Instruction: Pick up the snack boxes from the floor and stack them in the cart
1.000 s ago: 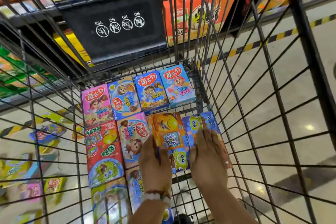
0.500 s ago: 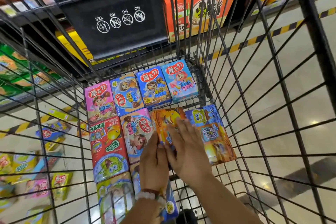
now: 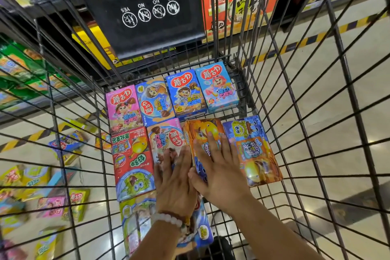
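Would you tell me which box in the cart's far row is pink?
It is the pink box at the left end of that row, beside the cart's left wall; the other three boxes there are blue.

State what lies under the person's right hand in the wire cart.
The right hand lies flat on an orange snack box with a yellow cartoon fish. The box's near end is covered by the hand, so its print there cannot be seen.
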